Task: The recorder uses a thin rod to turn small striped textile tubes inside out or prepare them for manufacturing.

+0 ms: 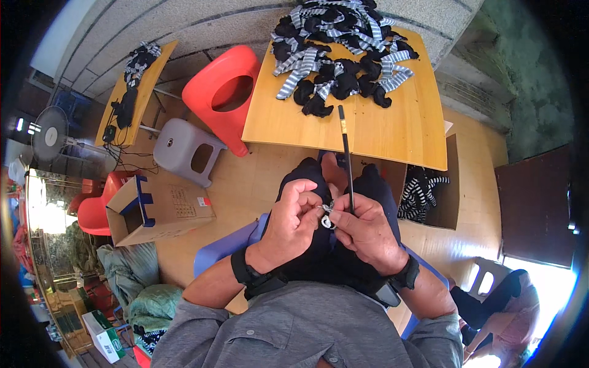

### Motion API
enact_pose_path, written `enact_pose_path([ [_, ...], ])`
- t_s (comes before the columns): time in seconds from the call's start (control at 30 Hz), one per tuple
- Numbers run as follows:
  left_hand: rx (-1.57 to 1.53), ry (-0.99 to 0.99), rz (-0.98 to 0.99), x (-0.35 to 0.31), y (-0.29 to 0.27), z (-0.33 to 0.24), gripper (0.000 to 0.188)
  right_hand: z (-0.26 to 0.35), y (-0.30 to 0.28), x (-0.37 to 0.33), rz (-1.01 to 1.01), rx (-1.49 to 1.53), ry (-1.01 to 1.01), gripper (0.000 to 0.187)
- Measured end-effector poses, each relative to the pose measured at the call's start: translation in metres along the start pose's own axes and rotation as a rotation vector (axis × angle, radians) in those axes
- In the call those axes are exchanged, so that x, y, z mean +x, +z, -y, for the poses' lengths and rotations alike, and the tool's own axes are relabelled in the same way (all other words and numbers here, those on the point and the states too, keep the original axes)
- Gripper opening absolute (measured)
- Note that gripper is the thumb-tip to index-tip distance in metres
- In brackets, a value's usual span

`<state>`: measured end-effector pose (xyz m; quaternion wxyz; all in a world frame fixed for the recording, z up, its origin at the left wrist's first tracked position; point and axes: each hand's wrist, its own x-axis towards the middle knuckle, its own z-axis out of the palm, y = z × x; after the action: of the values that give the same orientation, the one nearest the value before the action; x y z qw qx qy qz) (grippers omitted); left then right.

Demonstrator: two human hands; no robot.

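Observation:
Over my lap, my left hand is closed, with thumb and forefinger pinching a small white-and-grey piece that looks like cloth. My right hand meets it from the other side, thumb and finger at the same piece. A thin black stick with a tan band near its tip rises out of my right hand, pointing toward the table. The fingers partly hide the small piece. Beyond the hands, grey-and-white striped strips with black bunched ends lie in a pile on the wooden table.
An open carton with black-and-white striped cloth stands under the table's right side. To the left are a red stool, a grey stool, another carton and a fan. Another person sits at lower right.

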<state>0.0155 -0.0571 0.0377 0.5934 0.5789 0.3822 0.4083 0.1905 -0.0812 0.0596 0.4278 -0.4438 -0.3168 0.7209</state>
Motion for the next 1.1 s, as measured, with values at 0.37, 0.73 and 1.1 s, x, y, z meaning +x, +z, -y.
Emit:
enact_pose_path([
  [0.37,-0.246,-0.236,-0.041,0.002,0.004,-0.017,0.02,0.004,-0.006,0.003,0.141,0.245,0.042,0.003],
  [0.73,-0.039,-0.184,-0.096,-0.005,0.007,-0.013,0.008,0.005,-0.003,0.001,-0.037,0.044,-0.034,0.003],
  [1.1,0.295,0.052,0.127,0.005,-0.005,-0.02,0.013,0.007,0.002,0.001,-0.058,-0.019,-0.127,0.001],
])
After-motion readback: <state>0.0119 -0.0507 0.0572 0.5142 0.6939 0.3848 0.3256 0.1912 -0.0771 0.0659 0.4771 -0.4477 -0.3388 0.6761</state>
